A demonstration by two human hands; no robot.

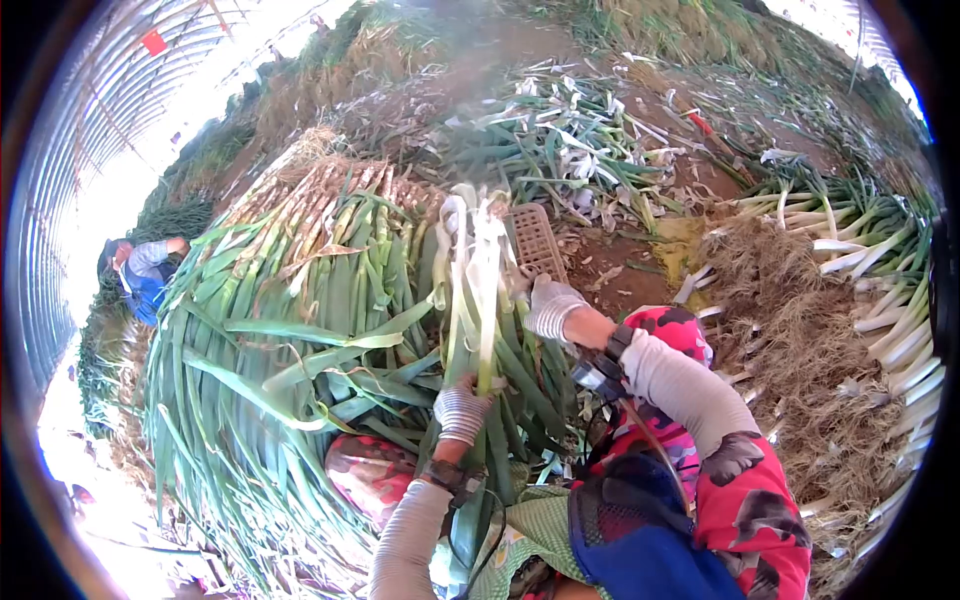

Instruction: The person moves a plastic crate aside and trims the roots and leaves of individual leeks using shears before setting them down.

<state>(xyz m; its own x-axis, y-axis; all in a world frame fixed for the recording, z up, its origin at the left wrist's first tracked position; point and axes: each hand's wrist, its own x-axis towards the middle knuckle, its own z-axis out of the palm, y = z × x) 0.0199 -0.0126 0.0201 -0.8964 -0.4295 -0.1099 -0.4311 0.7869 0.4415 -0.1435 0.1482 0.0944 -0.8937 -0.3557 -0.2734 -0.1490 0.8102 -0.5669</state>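
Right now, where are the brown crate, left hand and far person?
Brown crate [538, 241], head view: latticed face.
Left hand [461, 411], head view: back of glove.
Far person [147, 298], head view: blue clothing.

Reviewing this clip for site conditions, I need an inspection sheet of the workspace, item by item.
Surface: littered soil ground.
Job's things: long leeks in hand; large leek heap beside them.
Clutter: loose leaves and stalks; perforated crate.
Hands: left grips leeks; right by their white ends, grip unclear.
Cables: cord near right forearm.
Surroundings: co-worker far left; arched tunnel frame; rooted leeks right.
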